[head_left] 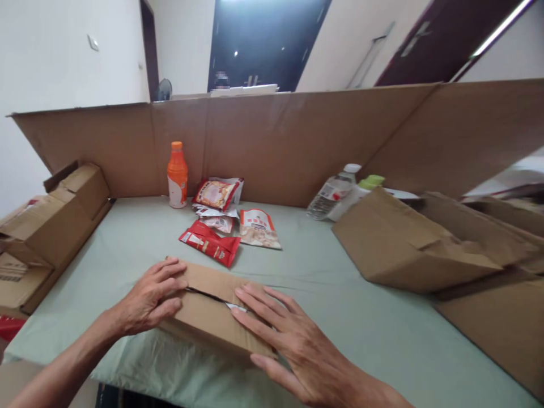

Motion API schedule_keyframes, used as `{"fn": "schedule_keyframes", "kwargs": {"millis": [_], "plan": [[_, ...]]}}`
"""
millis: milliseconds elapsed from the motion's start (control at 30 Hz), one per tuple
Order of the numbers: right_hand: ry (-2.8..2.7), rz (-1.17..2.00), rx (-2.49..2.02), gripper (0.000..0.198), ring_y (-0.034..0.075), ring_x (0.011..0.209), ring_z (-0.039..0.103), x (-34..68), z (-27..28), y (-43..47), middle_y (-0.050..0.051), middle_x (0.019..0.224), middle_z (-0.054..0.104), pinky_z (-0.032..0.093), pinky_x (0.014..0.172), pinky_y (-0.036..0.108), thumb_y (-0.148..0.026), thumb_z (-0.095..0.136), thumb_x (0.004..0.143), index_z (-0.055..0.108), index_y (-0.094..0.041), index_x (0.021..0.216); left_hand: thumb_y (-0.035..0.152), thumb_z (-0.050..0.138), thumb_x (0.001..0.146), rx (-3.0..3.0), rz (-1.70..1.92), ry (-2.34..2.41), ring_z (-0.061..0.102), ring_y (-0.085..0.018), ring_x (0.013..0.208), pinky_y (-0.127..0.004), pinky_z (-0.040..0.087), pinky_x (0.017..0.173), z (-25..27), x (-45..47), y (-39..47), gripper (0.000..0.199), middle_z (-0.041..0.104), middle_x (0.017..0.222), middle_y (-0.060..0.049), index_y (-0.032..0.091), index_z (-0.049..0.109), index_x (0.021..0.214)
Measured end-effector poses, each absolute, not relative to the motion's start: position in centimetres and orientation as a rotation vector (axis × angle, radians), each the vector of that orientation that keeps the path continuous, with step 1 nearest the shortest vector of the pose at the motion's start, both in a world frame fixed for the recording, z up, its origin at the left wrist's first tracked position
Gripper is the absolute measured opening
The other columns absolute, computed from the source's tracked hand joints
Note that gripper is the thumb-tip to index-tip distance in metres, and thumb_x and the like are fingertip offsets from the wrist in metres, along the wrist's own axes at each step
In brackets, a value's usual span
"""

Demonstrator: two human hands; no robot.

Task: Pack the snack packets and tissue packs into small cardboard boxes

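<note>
A small brown cardboard box (212, 320) lies near the front edge of the table, its two top flaps folded in with a narrow gap between them. Something white shows through that gap. My left hand (157, 294) rests on the box's left end, fingers stretched over the flaps. On the right end, my right hand (289, 334) lies with its fingers spread across the top and its thumb down at the near side. Just behind the box are a red snack packet (211, 243) and a white-and-orange pouch (260, 228).
An orange bottle (177, 175) stands beside piled snack packets (216, 194). A clear water bottle (334, 192) leans at the back right near open cardboard boxes (408, 243). More boxes (63, 226) line the left edge. A tall cardboard panel (263, 147) closes off the back.
</note>
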State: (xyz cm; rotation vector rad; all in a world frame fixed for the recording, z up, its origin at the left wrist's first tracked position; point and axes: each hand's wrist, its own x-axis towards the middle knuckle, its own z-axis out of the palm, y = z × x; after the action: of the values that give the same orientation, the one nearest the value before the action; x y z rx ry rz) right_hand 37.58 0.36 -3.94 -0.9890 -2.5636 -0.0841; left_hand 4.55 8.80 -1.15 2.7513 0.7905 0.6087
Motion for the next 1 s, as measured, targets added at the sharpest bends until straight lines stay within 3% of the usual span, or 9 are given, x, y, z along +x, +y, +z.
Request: {"fn": "schedule_keyframes", "kwargs": {"millis": [100,200,400,500,600,800,1000], "plan": [[-2.565,-0.125,-0.945,0.076,0.036,0.144,0.047,37.8,-4.6,0.3,0.011,0.161,0.044,0.051,0.107,0.057,-0.041,0.067,0.09,0.039,-0.028,0.16,0.046,0.081,0.081,2.774,0.487,0.768,0.045,-0.041,0.145,-0.063,0.042,0.114,-0.2,4.1,9.0,0.055,0.053,0.152,-0.021,0.021,0.066,0.128],[-2.512,-0.11,-0.982,0.077,0.035,0.145,0.047,38.1,-5.5,0.5,0.009,0.163,0.039,0.056,0.104,0.052,-0.04,0.066,0.092,0.034,-0.032,0.162,0.05,0.092,0.065,2.779,0.407,0.758,0.04,-0.048,0.146,-0.07,0.036,0.114,0.4,3.9,10.1,0.071,0.043,0.158,-0.023,0.025,0.069,0.127],[-2.578,0.037,-0.998,0.069,0.032,0.153,0.033,38.5,-5.5,0.9,0.008,0.167,0.032,0.051,0.113,0.049,-0.029,0.057,0.098,0.033,-0.03,0.162,0.044,0.093,0.058,2.719,0.468,0.748,0.044,-0.043,0.139,-0.059,0.045,0.112,-0.9,4.3,9.9,0.082,0.049,0.146,-0.022,0.019,0.064,0.131],[-2.643,0.151,-0.997,0.064,0.029,0.157,0.023,37.7,-4.6,1.6,0.01,0.168,0.03,0.043,0.119,0.049,-0.02,0.053,0.098,0.037,-0.024,0.16,0.033,0.086,0.063,2.666,0.554,0.826,0.041,-0.043,0.137,-0.064,0.046,0.109,-1.8,2.9,6.7,0.08,0.042,0.148,-0.022,0.02,0.058,0.137],[-2.694,0.261,-0.88,0.058,0.028,0.158,0.018,35.2,-3.6,3.8,0.015,0.167,0.032,0.035,0.124,0.05,-0.013,0.053,0.095,0.047,-0.015,0.153,0.024,0.072,0.075,2.624,0.639,1.083,0.033,-0.042,0.141,-0.068,0.045,0.108,-2.6,0.3,3.2,0.073,0.032,0.156,-0.016,0.028,0.05,0.145],[-2.763,0.336,-0.605,0.053,0.031,0.154,0.03,27.0,-1.8,10.7,0.022,0.159,0.043,0.034,0.124,0.052,-0.01,0.055,0.091,0.054,-0.006,0.143,0.037,0.064,0.089,2.633,0.742,1.577,0.038,-0.04,0.137,-0.065,0.048,0.104,-3.1,-4.9,0.9,0.057,0.037,0.153,-0.012,0.034,0.049,0.144],[-2.729,0.35,-0.555,0.061,0.031,0.145,0.044,23.7,-1.3,13.4,0.023,0.154,0.049,0.037,0.122,0.052,-0.013,0.063,0.084,0.052,-0.007,0.144,0.039,0.061,0.091,2.705,0.801,1.706,0.045,-0.039,0.13,-0.06,0.054,0.097,-3.0,-6.6,1.8,0.053,0.043,0.148,-0.013,0.032,0.048,0.141]]}}
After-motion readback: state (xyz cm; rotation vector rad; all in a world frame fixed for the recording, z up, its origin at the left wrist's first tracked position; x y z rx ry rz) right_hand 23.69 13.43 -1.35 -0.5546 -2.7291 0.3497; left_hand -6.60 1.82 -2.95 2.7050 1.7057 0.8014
